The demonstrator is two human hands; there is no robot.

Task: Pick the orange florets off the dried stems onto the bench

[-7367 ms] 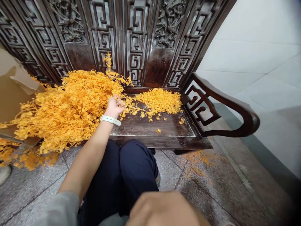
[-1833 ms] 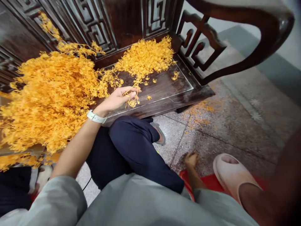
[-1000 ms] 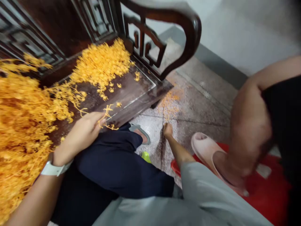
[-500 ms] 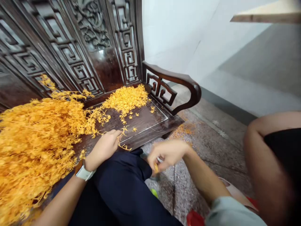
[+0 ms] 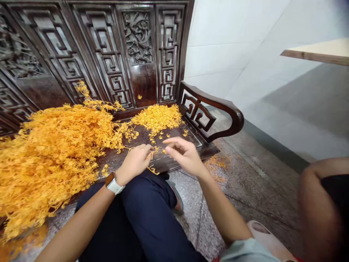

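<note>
And here's the left hand (image 5: 136, 162), out over the front edge of the worktop (image 5: 144, 135), fingers pinched on a thin yellow sprig (image 5: 152, 170) that dangles beside the knee. The right hand (image 5: 185, 154) hangs just beside it, thumb and forefinger apart, nothing to be seen between them. The big heap (image 5: 68, 134) sprawls away to the left; the small pile (image 5: 160, 117) sits at the back, near the armrest (image 5: 212, 112). And one bloom (image 5: 140, 97) shows against the backrest (image 5: 143, 82), seemingly in mid-air!

Trouble spots? That bloom could miss the pile if its line is off. The loose blooms (image 5: 185, 133) lie scattered near the right hand, so a careless sweep might flick them onto the floor (image 5: 191, 196), where scraps (image 5: 218, 165) already lie. The heap overhangs the front edge on the left: a tug on a tangled stem could drag more down.

Containers? None plainly in sight; heap and pile lie loose, straight on the wood.
</note>
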